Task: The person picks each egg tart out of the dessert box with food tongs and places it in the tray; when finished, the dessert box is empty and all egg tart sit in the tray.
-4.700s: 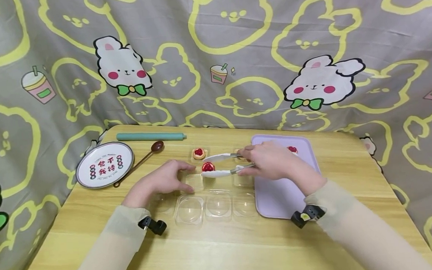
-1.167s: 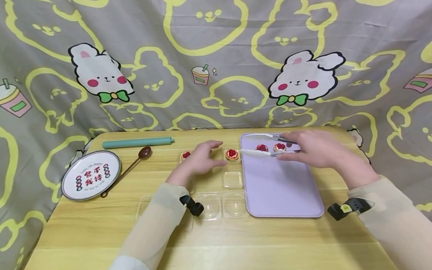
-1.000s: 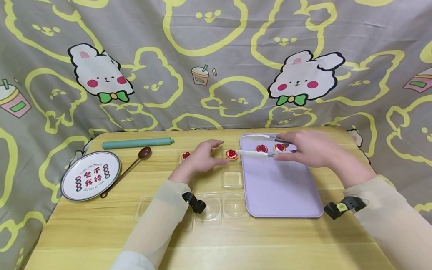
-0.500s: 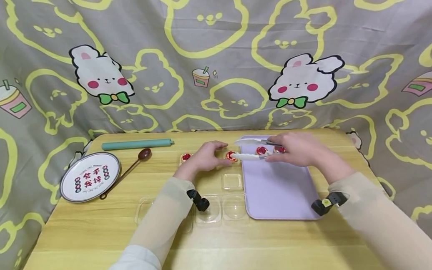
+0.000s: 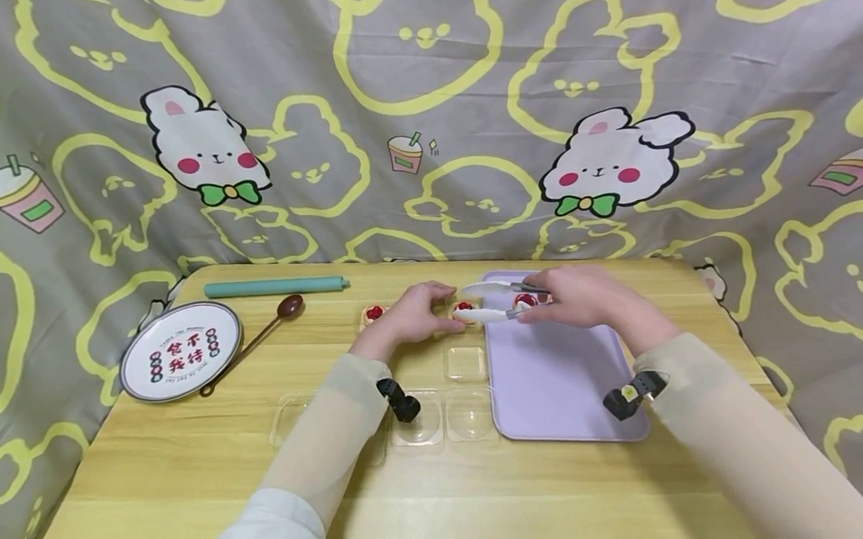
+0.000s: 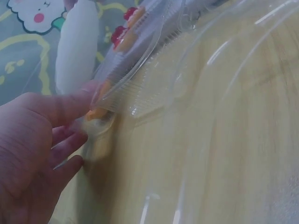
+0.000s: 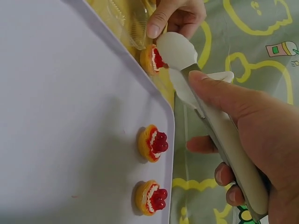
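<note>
In the head view my left hand [image 5: 412,313] spans the left side of a small clear plastic box holding a red-topped tart [image 5: 464,307]. Seen from the left wrist, its thumb rests on the edge of the clear box [image 6: 140,93], the other fingers curled below. My right hand [image 5: 576,293] grips white-tipped metal tongs [image 5: 491,315], whose spread tips reach over the boxed tart; whether they touch it I cannot tell. From the right wrist, two more tarts, a nearer one [image 7: 150,198] and a farther one [image 7: 153,143], sit on the lilac tray [image 7: 56,116].
Another tart [image 5: 374,314] stands left of my left hand, partly covered. Several clear boxes, such as this one [image 5: 465,362], lie in front. A plate [image 5: 182,351], a brown spoon [image 5: 289,306] and a teal stick [image 5: 275,287] are at the left.
Earliest, the tongs held a tart near a more leftward box. Then the left hand reached right to this box, and over the last second the tongs moved left from the tray over its tart.
</note>
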{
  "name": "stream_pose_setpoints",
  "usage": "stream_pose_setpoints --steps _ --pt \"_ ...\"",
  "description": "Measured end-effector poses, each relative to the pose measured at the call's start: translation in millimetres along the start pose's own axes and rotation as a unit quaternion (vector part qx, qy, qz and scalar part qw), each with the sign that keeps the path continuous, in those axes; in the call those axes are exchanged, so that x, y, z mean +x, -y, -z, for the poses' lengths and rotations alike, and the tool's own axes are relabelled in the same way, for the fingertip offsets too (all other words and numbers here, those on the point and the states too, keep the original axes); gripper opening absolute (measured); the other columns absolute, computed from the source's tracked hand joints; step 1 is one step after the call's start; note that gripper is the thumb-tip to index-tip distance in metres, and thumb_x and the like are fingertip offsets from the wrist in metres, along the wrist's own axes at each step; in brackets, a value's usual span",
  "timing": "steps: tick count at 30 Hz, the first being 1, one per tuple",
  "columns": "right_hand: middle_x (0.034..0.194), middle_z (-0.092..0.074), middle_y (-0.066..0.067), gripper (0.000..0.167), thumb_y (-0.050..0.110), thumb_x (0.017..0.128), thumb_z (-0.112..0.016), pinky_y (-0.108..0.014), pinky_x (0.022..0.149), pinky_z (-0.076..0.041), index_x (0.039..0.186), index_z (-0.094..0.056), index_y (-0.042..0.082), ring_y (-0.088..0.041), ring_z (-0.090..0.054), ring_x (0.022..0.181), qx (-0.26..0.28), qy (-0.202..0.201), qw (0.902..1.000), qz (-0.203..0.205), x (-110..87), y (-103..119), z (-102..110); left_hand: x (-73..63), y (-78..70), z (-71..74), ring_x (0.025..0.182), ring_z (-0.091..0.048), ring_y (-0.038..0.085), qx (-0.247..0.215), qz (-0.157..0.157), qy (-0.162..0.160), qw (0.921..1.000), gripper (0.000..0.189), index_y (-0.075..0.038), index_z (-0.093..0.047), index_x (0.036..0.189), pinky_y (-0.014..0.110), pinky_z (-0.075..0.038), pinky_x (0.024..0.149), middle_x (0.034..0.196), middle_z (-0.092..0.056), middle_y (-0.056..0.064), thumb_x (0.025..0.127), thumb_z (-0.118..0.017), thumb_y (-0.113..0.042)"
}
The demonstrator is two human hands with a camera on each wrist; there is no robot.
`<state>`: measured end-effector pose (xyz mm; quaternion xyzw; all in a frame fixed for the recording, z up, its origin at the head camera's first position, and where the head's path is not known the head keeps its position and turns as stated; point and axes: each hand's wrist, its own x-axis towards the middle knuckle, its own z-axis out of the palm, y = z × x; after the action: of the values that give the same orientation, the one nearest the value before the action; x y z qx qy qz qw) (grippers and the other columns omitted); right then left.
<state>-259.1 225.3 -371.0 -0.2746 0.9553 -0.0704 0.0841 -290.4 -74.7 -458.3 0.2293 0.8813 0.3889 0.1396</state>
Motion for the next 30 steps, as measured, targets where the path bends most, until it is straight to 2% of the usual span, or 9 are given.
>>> stream_pose_setpoints --steps 2,4,7,10,13,18,22,30 --pt "0.071 -0.055 0.003 0.043 0.06 0.092 -0.076 -0.037 0.059 -0.039 0.099 -0.071 0.018 -0.018 -0.052 0.068 0.001 0.007 1.0 -0.001 2.7 1.4 0.6 0.4 -1.3 -0.1 0.146 -0.046 0.029 0.0 0.004 0.0 1.0 0.077 -0.002 -0.053 0.154 0.039 -0.033 0.123 0.156 -0.054 0.014 0.09 -0.088 -0.026" --pt "0.07 -0.053 0.003 0.041 0.059 0.092 -0.076 -0.036 0.058 -0.037 0.091 -0.067 0.02 -0.018 -0.05 0.066 -0.003 0.014 0.9999 -0.007 5.0 3.0 1.2 1.0 -2.6 -0.3 0.146 -0.045 0.03 0.001 0.005 0.001 1.0 0.077 -0.002 -0.053 0.154 0.039 -0.033 0.124 0.156 -0.054 0.014 0.09 -0.089 -0.025" --pt "0.072 -0.056 0.002 0.044 0.06 0.091 -0.077 -0.037 0.059 -0.038 0.097 -0.071 0.017 -0.019 -0.052 0.067 -0.01 0.026 0.9994 -0.022 8.5 6.3 2.3 2.0 -3.6 -0.7 0.146 -0.045 0.031 0.005 0.004 0.001 1.0 0.077 -0.001 -0.053 0.154 0.04 -0.033 0.124 0.155 -0.054 0.014 0.089 -0.089 -0.025" --pt "0.075 -0.059 0.001 0.054 0.061 0.091 -0.076 -0.039 0.062 -0.042 0.114 -0.074 0.012 -0.021 -0.054 0.07 -0.029 0.038 0.9983 -0.032 13.1 10.9 3.1 2.6 -3.5 -1.0 0.145 -0.046 0.031 0.005 0.008 0.0 1.0 0.078 -0.002 -0.054 0.153 0.041 -0.033 0.124 0.155 -0.055 0.013 0.088 -0.089 -0.024" --pt "0.076 -0.059 0.0 0.057 0.061 0.091 -0.076 -0.042 0.066 -0.044 0.118 -0.074 0.011 -0.022 -0.055 0.072 -0.055 0.043 0.9971 -0.03 17.2 15.8 3.1 2.5 -2.8 -1.0 0.144 -0.047 0.03 0.005 0.014 -0.003 0.9999 0.078 -0.003 -0.054 0.153 0.042 -0.034 0.123 0.154 -0.055 0.012 0.087 -0.09 -0.025" --pt "0.074 -0.057 0.002 0.044 0.058 0.092 -0.078 -0.041 0.065 -0.042 0.1 -0.071 0.015 -0.021 -0.053 0.07 -0.074 0.032 0.9966 -0.011 19.1 18.4 0.6 1.6 -2.3 -0.6 0.144 -0.047 0.031 0.007 0.014 -0.002 0.9999 0.079 -0.003 -0.053 0.154 0.042 -0.034 0.123 0.154 -0.055 0.013 0.088 -0.09 -0.026" --pt "0.07 -0.054 0.003 0.04 0.057 0.094 -0.077 -0.037 0.06 -0.039 0.085 -0.062 0.02 -0.019 -0.05 0.065 -0.07 0.022 0.9973 0.004 16.8 15.9 -2.2 1.2 -2.4 -0.6 0.145 -0.046 0.031 -0.001 0.02 -0.001 0.9998 0.078 -0.004 -0.054 0.154 0.043 -0.033 0.123 0.154 -0.056 0.012 0.088 -0.09 -0.026" --pt "0.067 -0.05 0.004 0.04 0.056 0.096 -0.074 -0.036 0.06 -0.038 0.082 -0.058 0.022 -0.018 -0.049 0.063 -0.055 0.001 0.9982 0.023 9.6 9.2 -2.8 2.0 0.2 1.4 0.146 -0.045 0.031 -0.008 0.023 -0.001 0.9997 0.077 -0.005 -0.055 0.153 0.043 -0.032 0.124 0.153 -0.057 0.012 0.088 -0.09 -0.025"
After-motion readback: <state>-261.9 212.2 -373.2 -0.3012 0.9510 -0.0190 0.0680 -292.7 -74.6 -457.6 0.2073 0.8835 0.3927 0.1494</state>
